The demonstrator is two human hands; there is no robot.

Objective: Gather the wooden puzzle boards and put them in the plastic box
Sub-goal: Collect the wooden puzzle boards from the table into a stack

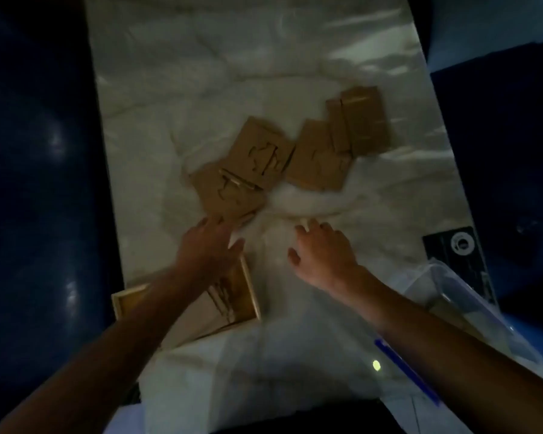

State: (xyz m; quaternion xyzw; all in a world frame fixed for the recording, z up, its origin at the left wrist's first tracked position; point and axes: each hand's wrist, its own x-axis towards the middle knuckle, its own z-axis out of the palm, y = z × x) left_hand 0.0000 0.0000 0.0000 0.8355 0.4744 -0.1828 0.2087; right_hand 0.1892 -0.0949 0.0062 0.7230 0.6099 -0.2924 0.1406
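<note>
Several wooden puzzle boards (264,164) lie scattered just beyond both our hands as we begin gathering, left hand (209,245) and right hand (322,253) relaxed and empty, plastic box (458,296) right of our right wrist

The scene is dimly lit and motion-blurred; glare is seen on the plastic sheet (373,32), edges are darkened.

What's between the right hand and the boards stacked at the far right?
In the head view, only bare rumpled white sheet separates the right hand from the far-right boards; the middle board sits just left of that line.
</note>
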